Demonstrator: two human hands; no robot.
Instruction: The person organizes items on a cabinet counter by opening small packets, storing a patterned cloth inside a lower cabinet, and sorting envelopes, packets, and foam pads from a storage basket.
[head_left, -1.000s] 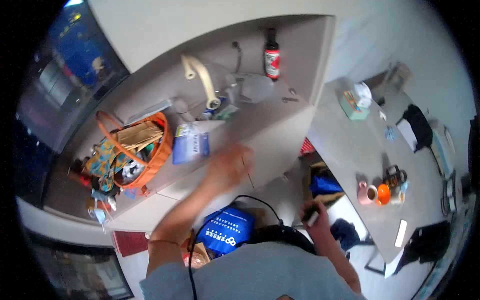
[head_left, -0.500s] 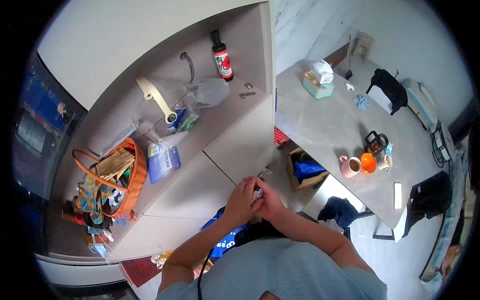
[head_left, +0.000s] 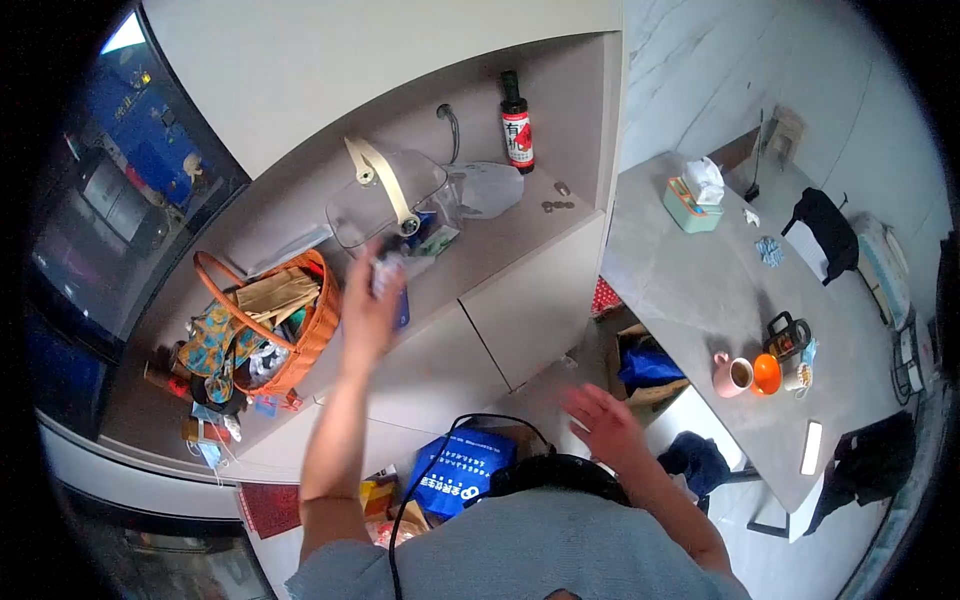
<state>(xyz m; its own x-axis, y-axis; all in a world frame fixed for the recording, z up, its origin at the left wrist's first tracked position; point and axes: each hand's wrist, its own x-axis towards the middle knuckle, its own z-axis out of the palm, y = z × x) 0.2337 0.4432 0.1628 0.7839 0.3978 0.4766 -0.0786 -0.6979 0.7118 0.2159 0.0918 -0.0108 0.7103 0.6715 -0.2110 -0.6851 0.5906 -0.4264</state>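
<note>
My left hand reaches over the shelf's front edge, closed around a small whitish and dark thing that is too blurred to name. Just beyond it stands a clear plastic tub with a cream handle, holding blue and green packets. A blue pack shows partly behind the fingers. To the left sits an orange woven basket full of cloth and brown paper. My right hand hangs above the floor in front of the cabinet, fingers spread, with nothing in it.
A dark bottle and coins are on the shelf. The grey table at right bears a tissue box, a pink mug and an orange cup. A blue bag stands below me.
My hands were together in front of me around a small whitish thing. They have parted: the left has swung left over the shelf, the right has opened and moved right. The view has shifted.
</note>
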